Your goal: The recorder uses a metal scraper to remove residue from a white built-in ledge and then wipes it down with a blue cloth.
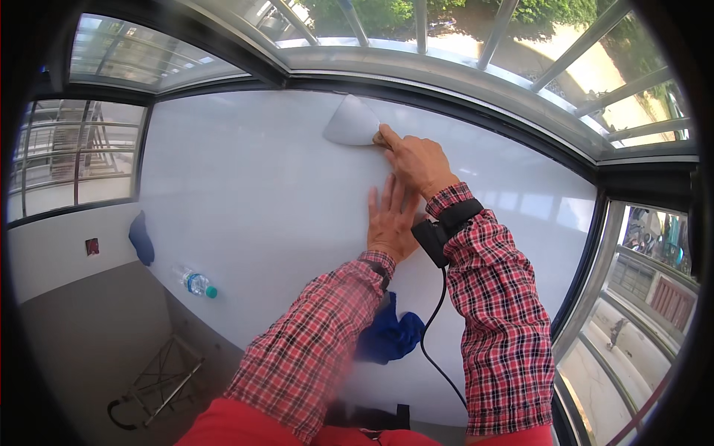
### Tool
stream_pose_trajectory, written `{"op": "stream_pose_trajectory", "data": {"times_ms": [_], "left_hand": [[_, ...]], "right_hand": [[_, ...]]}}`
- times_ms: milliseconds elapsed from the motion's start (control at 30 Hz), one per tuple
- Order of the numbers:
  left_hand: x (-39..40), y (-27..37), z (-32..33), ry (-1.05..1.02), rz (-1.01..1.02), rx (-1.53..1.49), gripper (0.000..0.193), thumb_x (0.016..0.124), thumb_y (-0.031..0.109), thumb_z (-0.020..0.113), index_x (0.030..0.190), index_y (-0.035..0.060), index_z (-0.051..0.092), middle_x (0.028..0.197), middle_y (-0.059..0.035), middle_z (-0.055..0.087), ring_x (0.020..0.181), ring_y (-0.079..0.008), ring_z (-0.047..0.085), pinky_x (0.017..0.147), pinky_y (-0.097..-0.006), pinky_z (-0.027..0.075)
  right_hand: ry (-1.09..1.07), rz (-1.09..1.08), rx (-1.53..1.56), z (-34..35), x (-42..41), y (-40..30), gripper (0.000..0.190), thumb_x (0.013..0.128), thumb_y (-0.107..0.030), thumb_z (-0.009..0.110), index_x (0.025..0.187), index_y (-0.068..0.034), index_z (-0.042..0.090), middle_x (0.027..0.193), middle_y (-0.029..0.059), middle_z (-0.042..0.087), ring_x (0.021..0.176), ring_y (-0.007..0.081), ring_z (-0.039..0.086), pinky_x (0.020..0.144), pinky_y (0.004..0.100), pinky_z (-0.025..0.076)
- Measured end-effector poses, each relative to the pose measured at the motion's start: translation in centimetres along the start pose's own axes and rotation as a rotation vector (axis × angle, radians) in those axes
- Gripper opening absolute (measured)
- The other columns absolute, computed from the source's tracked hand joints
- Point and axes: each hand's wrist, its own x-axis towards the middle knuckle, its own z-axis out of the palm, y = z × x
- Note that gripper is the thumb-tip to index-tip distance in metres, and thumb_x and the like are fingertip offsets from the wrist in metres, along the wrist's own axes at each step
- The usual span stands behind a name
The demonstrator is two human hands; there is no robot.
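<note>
My right hand (422, 163) grips the handle of a wide-bladed scraper (351, 121). Its broad metal blade lies on a glossy white surface (240, 178), close to the dark window frame along the back. Below it, my left hand (387, 220) rests on the same surface, palm down with the fingers apart and nothing held. Under my left forearm lies a crumpled blue cloth (393, 333), partly hidden by the sleeve.
A clear plastic bottle with a green cap (195, 282) lies at the left edge, near a dark blue item (141, 238). A folded metal-framed trolley (159, 384) stands below. Barred windows (485, 39) border the surface. A black cable (428, 340) hangs from my right wrist.
</note>
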Motion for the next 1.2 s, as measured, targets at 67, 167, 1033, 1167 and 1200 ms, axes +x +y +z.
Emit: {"op": "stream_pose_trajectory", "data": {"times_ms": [67,167,1033,1167,1200], "left_hand": [[0.0,-0.4,0.6,0.016,0.002,0.043,0.062,0.084,0.046,0.057,0.137,0.0172,0.043,0.149,-0.0127,0.026,0.142,-0.0311,0.017,0.112,-0.0569,0.010],[0.1,0.0,0.5,0.012,0.007,0.033,0.061,0.084,0.045,0.058,0.136,0.0175,0.044,0.149,-0.0135,0.027,0.141,-0.0317,0.017,0.112,-0.0569,0.010],[-1.8,-0.4,7.1,0.193,-0.135,-1.232,0.057,0.093,0.053,0.040,0.140,0.0208,0.039,0.143,-0.0062,0.041,0.135,-0.0241,0.030,0.111,-0.0501,0.018],[-1.3,-0.5,5.6,0.245,-0.039,-0.864,0.052,0.096,0.049,0.036,0.139,0.0185,0.040,0.137,-0.0046,0.048,0.127,-0.0238,0.044,0.107,-0.0441,0.034],[-1.4,-0.5,6.1,0.235,-0.043,-0.877,0.051,0.097,0.048,0.035,0.138,0.0179,0.040,0.136,-0.0041,0.050,0.125,-0.0237,0.048,0.106,-0.0426,0.038]], "right_hand": [[-0.050,0.021,-0.060,-0.4,0.0,-0.2,0.046,0.091,-0.024,0.053,0.135,-0.026,0.040,0.089,0.0135,0.066,0.078,0.0344,0.064,0.069,0.0453,0.050],[0.005,-0.009,-0.129,0.3,-0.5,0.8,0.052,0.090,-0.024,0.054,0.139,-0.029,0.038,0.089,0.0127,0.065,0.076,0.0328,0.065,0.067,0.0438,0.051],[-0.046,0.034,0.093,-0.9,6.4,-6.0,0.032,0.086,-0.011,0.044,0.114,-0.015,0.058,0.087,0.0184,0.067,0.081,0.0387,0.064,0.072,0.0476,0.048],[-0.049,-0.001,0.102,-0.8,6.3,-5.3,0.031,0.086,-0.011,0.045,0.114,-0.015,0.058,0.087,0.0179,0.067,0.081,0.0377,0.064,0.072,0.0469,0.049],[-0.071,-0.009,0.084,-0.8,6.3,-5.4,0.026,0.089,-0.017,0.046,0.114,-0.016,0.055,0.087,0.0165,0.067,0.081,0.0372,0.064,0.072,0.0469,0.049]]}}
